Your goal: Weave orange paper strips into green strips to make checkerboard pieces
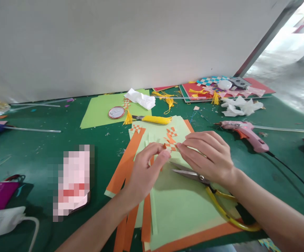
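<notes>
Between my two hands is a small woven piece of orange and pale green paper strips (171, 146). My left hand (150, 164) pinches its left edge with thumb and forefinger. Fingertips of my right hand (209, 154) close on its right side. Beneath lie pale green paper sheets (188, 213) with orange paper strips (122, 168) to the left. Yellow-handled scissors (201, 177) rest partly open on the sheets, below my right hand. Two more small woven pieces lie just beyond, one near the strips (136, 128) and one above my fingers (172, 132).
A yellow utility knife (155, 120) lies behind the sheets. To the right is a pink glue gun (246, 133) with a cord. A blurred pink phone-like object (74, 182) lies left. Tassels (169, 99), crumpled tissue (141, 99) and red boards (259, 87) line the wall.
</notes>
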Demonstrator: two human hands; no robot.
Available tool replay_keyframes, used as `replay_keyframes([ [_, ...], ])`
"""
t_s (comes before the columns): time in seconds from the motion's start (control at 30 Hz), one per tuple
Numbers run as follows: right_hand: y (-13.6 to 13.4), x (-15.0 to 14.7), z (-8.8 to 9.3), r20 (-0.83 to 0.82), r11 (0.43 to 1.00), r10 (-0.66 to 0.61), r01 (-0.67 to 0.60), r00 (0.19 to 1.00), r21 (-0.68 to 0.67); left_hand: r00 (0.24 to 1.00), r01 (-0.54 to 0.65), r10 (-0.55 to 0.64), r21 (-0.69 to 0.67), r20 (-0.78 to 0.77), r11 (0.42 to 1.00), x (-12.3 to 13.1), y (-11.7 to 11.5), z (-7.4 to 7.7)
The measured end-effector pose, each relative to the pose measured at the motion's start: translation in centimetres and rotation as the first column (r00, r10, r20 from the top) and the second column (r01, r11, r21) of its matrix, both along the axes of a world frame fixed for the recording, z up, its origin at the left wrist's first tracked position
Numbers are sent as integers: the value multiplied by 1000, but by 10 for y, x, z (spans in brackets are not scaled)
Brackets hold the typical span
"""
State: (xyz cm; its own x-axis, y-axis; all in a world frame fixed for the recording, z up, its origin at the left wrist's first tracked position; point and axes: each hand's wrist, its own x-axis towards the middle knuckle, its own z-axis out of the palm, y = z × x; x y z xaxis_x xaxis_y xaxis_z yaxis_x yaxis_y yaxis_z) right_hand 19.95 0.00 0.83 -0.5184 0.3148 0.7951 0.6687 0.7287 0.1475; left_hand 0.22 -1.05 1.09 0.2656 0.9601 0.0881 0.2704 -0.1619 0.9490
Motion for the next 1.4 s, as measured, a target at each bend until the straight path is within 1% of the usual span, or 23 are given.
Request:
replay_keyframes([
  [0.13, -3, -1, -3, 100, 998, 29, -34, 995, 54, 998, -12, 18, -86, 61, 996, 2, 3, 0],
  [0.2, -2, -2, -3, 123, 1000, 14, -11, 992, -22, 995, -14, 25, -119, 96, 993, 2, 5, -1],
  [0.27, 2, -2, -1, 94, 983, -38, 54, 995, -174, 992, -31, 46, -126, 115, 991, 1, 7, -3],
  [0.33, 5, 2, 1, 40, 923, -144, 148, 989, -356, 990, -73, 87, -125, 112, 989, -1, 9, -4],
  [0.4, 3, 8, 3, 42, 821, -253, 237, 967, -519, 985, -132, 142, -104, 98, 986, -3, 12, -4],
  [0.43, -1, 11, 3, 72, 766, -281, 269, 957, -584, 981, -160, 168, -80, 94, 984, -5, 13, -4],
  [0.47, -7, 14, 1, 127, 717, -271, 289, 954, -634, 978, -184, 188, -49, 91, 982, -6, 14, -4],
  [0.5, -15, 17, -1, 195, 673, -214, 289, 957, -681, 976, -200, 201, -14, 88, 980, -7, 14, -4],
  [0.57, -33, 19, -9, 263, 629, -121, 279, 957, -726, 978, -198, 195, 39, 68, 979, -8, 16, -4],
  [0.6, -42, 19, -14, 272, 624, -134, 295, 953, -724, 981, -189, 186, 49, 55, 981, -9, 16, -5],
  [0.67, -55, 17, -23, 291, 634, -184, 340, 939, -695, 986, -163, 161, 55, 46, 985, -9, 16, -7],
  [0.7, -58, 15, -25, 299, 644, -181, 343, 937, -684, 987, -154, 151, 63, 50, 986, -8, 17, -8],
  [0.77, -61, 15, -27, 310, 689, -172, 339, 935, -640, 990, -139, 137, 62, 35, 988, -5, 16, -8],
  [0.83, -59, 17, -25, 326, 738, -157, 330, 932, -589, 992, -127, 128, 42, -14, 991, -1, 14, -4],
  [0.9, -56, 25, -22, 366, 758, -156, 349, 917, -551, 991, -99, 98, 2, -94, 995, 2, 10, 4],
  [0.97, -54, 36, -19, 411, 745, -183, 399, 893, -535, 982, -25, 14, -53, -190, 998, 4, 4, 13],
  [1.07, -52, 57, -22, 418, 687, -285, 488, 862, -538, 936, 149, -171, -93, -309, 984, 6, -5, 20],
  [1.13, -50, 71, -26, 406, 659, -326, 513, 854, -550, 891, 229, -242, -81, -384, 970, 6, -10, 15],
  [1.2, -47, 83, -29, 391, 656, -363, 531, 845, -536, 851, 265, -247, -28, -463, 964, 5, -13, 7],
  [1.23, -45, 87, -29, 395, 671, -369, 535, 841, -513, 831, 277, -239, 2, -502, 961, 4, -14, 3],
  [1.3, -41, 91, -26, 425, 731, -337, 518, 840, -445, 796, 297, -215, 56, -566, 953, 1, -14, -2],
  [1.37, -36, 87, -19, 444, 797, -260, 450, 857, -402, 759, 336, -216, 84, -614, 938, -4, -12, -2],
  [1.4, -33, 83, -14, 425, 815, -221, 405, 878, -414, 739, 365, -229, 90, -634, 927, -6, -11, 0],
])
